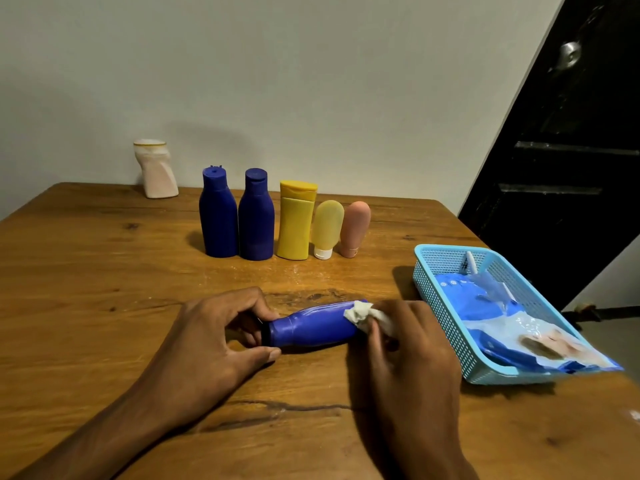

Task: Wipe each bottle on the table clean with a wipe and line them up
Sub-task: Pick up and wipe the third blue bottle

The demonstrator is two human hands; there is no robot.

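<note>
A blue bottle (313,327) lies on its side on the wooden table (104,271), cap end to the left. My left hand (221,330) grips its cap end. My right hand (405,344) presses a crumpled white wipe (362,315) against the bottle's base end. Behind stands a row of upright bottles: two dark blue ones (218,216) (256,220), a yellow one (296,221), a small pale yellow tube (327,228) and a pink tube (354,228). A white bottle (156,169) stands apart at the far left by the wall.
A light blue plastic basket (450,327) sits at the right edge of the table, holding a blue wipes pack (512,327) that sticks out over its front rim. A dark door (571,133) is at the right, past the table edge.
</note>
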